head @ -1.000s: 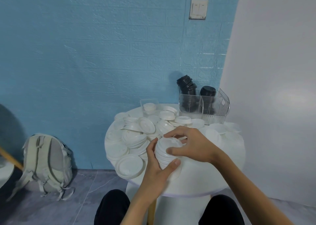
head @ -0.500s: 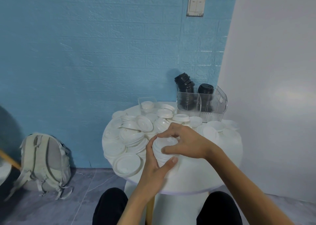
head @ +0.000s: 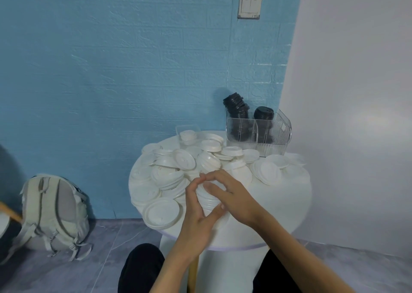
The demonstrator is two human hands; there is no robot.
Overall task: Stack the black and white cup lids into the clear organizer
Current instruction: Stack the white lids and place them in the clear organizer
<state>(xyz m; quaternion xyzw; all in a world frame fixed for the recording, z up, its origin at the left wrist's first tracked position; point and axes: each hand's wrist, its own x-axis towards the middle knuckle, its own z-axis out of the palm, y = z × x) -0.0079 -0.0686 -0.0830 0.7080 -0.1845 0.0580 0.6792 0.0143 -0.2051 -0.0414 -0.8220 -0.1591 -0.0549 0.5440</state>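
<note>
Your left hand (head: 196, 205) and right hand (head: 231, 194) cup a stack of white lids (head: 209, 198); they look light, thin and slippery, so squeeze the rims evenly.

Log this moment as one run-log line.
left hand: grips white lid stack | right hand: grips same | clear organizer: black lids only
</note>
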